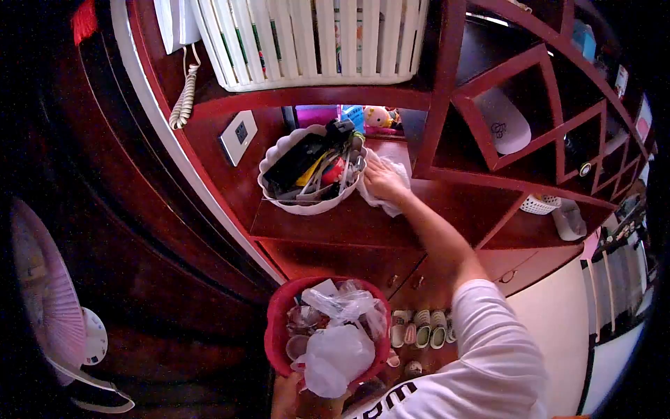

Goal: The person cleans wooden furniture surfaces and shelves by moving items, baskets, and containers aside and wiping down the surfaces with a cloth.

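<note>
My right hand (385,180) presses a crumpled white cloth (396,202) against the dark red shelf, with the fingers on top of it. Touching or close to my fingertips is a scalloped white bowl (307,208) full of mixed small items, black, yellow and red among them. Low in view, my left hand (285,392) grips the near side of a red bin (273,328); its fingers are partly hidden. White and clear plastic bags (340,356) fill the bin to the rim.
A white slatted basket (314,80) stands on the shelf above. A wall switch (239,137) and a coiled phone cord (184,98) are at left. Lattice shelves (488,157) curve off to the right. Several shoes (422,328) sit below the cabinet doors.
</note>
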A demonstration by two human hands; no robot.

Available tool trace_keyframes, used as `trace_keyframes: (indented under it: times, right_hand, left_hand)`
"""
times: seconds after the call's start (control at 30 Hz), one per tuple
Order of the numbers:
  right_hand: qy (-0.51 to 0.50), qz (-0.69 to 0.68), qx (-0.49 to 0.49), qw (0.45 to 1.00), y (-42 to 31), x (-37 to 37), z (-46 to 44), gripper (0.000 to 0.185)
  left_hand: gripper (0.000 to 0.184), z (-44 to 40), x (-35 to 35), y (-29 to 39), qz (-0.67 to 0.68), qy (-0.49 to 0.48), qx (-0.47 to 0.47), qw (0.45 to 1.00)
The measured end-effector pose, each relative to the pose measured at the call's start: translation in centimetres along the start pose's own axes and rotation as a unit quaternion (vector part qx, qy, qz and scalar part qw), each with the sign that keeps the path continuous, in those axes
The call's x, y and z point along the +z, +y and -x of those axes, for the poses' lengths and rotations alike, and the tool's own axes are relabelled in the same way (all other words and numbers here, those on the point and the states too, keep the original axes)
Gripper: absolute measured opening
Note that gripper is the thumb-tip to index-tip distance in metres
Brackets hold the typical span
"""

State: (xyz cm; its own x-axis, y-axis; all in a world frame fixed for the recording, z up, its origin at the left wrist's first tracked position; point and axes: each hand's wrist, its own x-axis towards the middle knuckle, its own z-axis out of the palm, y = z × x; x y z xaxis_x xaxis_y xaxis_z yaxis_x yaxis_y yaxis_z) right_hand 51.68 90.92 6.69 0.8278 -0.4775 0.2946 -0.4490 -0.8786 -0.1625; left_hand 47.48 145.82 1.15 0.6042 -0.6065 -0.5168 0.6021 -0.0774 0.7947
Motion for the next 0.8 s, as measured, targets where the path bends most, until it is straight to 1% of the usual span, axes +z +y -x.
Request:
trace_keyframes:
  times: [0.03,0.07,0.1,0.13,0.17,0.2,0.23,0.27,0.3,0.33,0.37,0.4,0.43,0.47,0.5,0.53,0.57,0.6,0.63,0.7,0.73,0.77,0.8]
  right_hand:
    - [-0.055,-0.020,-0.047,0.997,1.6,0.0,0.9,0.050]
    - [-0.056,-0.019,-0.048,0.997,3.5,0.2,1.4,0.050]
    - [-0.008,-0.129,0.046,0.991,5.6,0.8,1.8,0.044]
    - [-0.015,-0.164,0.124,0.979,5.1,-0.8,2.2,0.041]
    - [-0.016,-0.200,0.204,0.958,4.6,-2.5,2.5,0.039]
    - [-0.010,-0.232,0.280,0.931,3.9,-4.4,2.9,0.037]
    - [-0.011,-0.260,0.298,0.919,2.8,-4.1,3.0,0.039]
    - [-0.011,-0.287,0.315,0.904,1.7,-3.8,3.1,0.043]
    - [0.056,-0.138,0.223,0.963,1.6,-1.3,2.6,0.044]
    - [0.122,0.017,0.124,0.985,1.5,1.2,2.0,0.046]
    - [0.180,0.173,0.019,0.968,0.8,2.5,1.7,0.049]
    - [0.084,0.090,0.038,0.992,-2.5,0.7,3.6,0.052]
    - [-0.009,0.010,0.072,0.997,-6.0,-1.3,5.5,0.056]
    - [-0.030,0.000,0.051,0.998,-8.0,-3.2,8.2,0.055]
    - [-0.049,-0.010,0.027,0.998,-9.0,-4.3,9.8,0.055]
    - [0.025,0.026,-0.011,0.999,-7.4,-3.0,10.8,0.051]
    - [0.099,0.060,-0.046,0.992,-5.1,-1.9,12.2,0.047]
    - [0.136,0.088,-0.038,0.986,-4.3,-5.0,13.6,0.039]
    - [0.159,0.082,-0.004,0.984,-1.9,-4.9,14.2,0.039]
    - [0.203,0.066,0.063,0.975,2.8,-4.8,15.6,0.042]
    - [0.217,0.154,0.137,0.954,5.8,-2.8,15.0,0.046]
    - [0.211,0.157,0.132,0.956,4.6,-3.3,14.8,0.046]
    - [0.178,0.196,0.157,0.952,3.0,-3.2,14.3,0.047]
  left_hand:
    - [0.042,-0.1,0.2,0.3,0.001,0.006,0.004,1.000]
    - [0.042,-0.2,0.0,0.4,0.004,0.006,0.004,1.000]
    - [0.043,-0.2,-0.2,0.4,-0.020,0.016,-0.015,1.000]
    - [0.045,-0.1,-0.5,0.5,-0.044,0.028,-0.034,0.998]
    - [0.045,-0.1,-0.4,0.4,-0.041,0.030,-0.033,0.998]
    - [0.045,-0.1,-0.2,0.3,-0.023,0.023,-0.012,0.999]
    - [0.046,0.0,-0.2,0.2,-0.006,0.015,0.009,1.000]
    - [0.046,0.0,-0.3,0.1,-0.007,0.016,0.006,1.000]
    - [0.047,0.0,-0.5,0.0,0.000,0.002,0.009,1.000]
    - [0.049,-0.1,-0.7,0.1,0.006,-0.013,0.013,1.000]
    - [0.049,-0.2,-0.6,0.3,0.005,-0.015,0.010,1.000]
    - [0.049,-0.3,-0.2,0.7,-0.023,0.015,-0.006,1.000]
    - [0.049,-0.2,0.1,0.7,-0.050,0.045,-0.025,0.997]
    - [0.049,-0.1,0.4,0.7,-0.047,0.042,-0.032,0.997]
    - [0.044,-0.2,0.6,0.6,-0.035,0.032,-0.009,0.999]
    - [0.041,-0.3,0.7,0.6,-0.023,0.023,0.015,0.999]
    - [0.041,-0.5,0.5,0.4,-0.023,0.023,0.011,0.999]
    - [0.039,-0.6,0.2,0.1,-0.035,0.002,0.030,0.999]
    - [0.038,-0.5,0.0,-0.1,-0.046,-0.020,0.047,0.998]
    - [0.037,-0.1,0.3,-0.1,-0.048,-0.006,0.029,0.998]
    - [0.036,0.1,0.5,-0.3,-0.052,0.008,0.019,0.998]
    - [0.036,0.0,0.5,-0.8,-0.046,0.011,0.013,0.999]
    - [0.036,-0.3,0.5,-1.6,-0.012,0.010,0.038,0.999]
